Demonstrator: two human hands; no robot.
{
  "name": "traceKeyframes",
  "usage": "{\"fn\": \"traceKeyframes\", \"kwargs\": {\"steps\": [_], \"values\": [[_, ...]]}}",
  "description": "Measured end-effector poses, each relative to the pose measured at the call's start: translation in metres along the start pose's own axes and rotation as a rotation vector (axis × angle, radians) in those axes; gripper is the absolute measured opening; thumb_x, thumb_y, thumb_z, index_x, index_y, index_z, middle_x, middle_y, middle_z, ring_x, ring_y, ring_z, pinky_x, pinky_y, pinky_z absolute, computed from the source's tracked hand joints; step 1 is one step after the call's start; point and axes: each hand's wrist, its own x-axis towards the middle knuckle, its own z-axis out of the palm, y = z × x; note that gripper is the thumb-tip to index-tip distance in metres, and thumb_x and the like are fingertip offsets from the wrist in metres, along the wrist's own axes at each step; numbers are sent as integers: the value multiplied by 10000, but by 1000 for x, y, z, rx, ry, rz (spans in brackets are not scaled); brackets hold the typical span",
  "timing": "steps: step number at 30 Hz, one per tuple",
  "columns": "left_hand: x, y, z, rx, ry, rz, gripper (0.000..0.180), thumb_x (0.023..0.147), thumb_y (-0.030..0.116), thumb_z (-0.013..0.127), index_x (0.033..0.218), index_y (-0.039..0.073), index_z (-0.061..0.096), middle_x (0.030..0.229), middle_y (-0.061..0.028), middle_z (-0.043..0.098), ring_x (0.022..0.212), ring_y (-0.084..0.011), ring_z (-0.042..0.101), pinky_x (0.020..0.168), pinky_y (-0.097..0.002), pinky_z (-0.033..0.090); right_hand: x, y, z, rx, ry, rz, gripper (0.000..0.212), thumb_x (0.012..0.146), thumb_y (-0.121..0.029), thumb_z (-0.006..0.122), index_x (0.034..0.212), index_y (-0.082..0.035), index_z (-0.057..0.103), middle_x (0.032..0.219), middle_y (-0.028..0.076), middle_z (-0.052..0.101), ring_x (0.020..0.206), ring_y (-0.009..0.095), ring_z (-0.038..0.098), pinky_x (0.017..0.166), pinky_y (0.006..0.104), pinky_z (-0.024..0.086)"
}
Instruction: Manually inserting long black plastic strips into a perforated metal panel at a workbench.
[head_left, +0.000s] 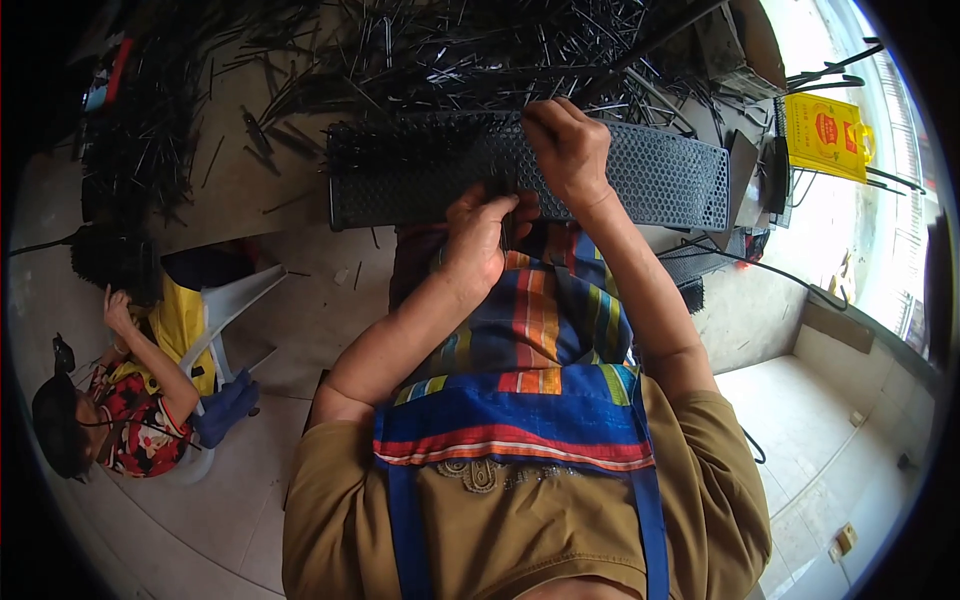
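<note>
A long dark panel full of small round holes [650, 175] lies across the work surface before me. Thin black pieces [400, 150] stand thickly in its far left part, while bare holes show on the right. Along the panel's near edge, my left hand [478, 228] is closed with its fingertips pinched round thin dark strips, partly hidden by the fingers. My right hand [570, 150] is raised over the middle of the panel, its fingers curled together in a pinch. Whatever it holds is hidden.
Loose black strips [450, 65] are heaped behind the panel and spread left. A cardboard box [745, 50] stands at the back right, near a yellow bag [825, 135] on a rack. Another person [140, 400] sits at the left, hand at a dark bristly piece [112, 262].
</note>
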Motion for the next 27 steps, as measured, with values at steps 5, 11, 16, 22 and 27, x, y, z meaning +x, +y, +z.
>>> {"fn": "traceKeyframes", "kwargs": {"steps": [5,11,16,22,27], "values": [[2,-1,3,-25,19,-7,90,881,3,583,940,59,621,879,-93,706,726,-172,664,609,-277,497,11,-4,1,-140,-67,97,113,817,-174,690,906,-112,720,813,78,678,701,320,668,607,397,531],[2,-1,5,-58,5,-7,101,881,12,593,963,55,633,875,-93,705,737,-168,661,613,-271,497,13,-2,-5,-188,-262,-7,186,812,-152,704,993,-117,728,825,86,669,716,300,675,609,390,520],[1,0,6,-84,-15,8,117,884,17,587,978,56,645,870,-84,703,745,-158,657,609,-271,501,-12,1,-14,-268,-222,5,202,814,-138,698,1011,-101,721,802,76,663,716,285,672,605,378,514],[8,-6,0,-42,-134,27,141,903,11,563,1015,65,629,931,-87,698,807,-175,666,688,-300,534,-39,12,-17,355,-357,428,161,832,-70,676,982,-14,686,745,57,677,669,133,629,562,295,478],[3,-5,1,-20,-64,-15,140,916,17,559,1020,73,634,949,-88,705,828,-187,686,702,-318,561,-20,10,-18,641,-91,743,90,826,-21,698,898,-24,645,727,29,672,551,32,528,481,195,393]]}}
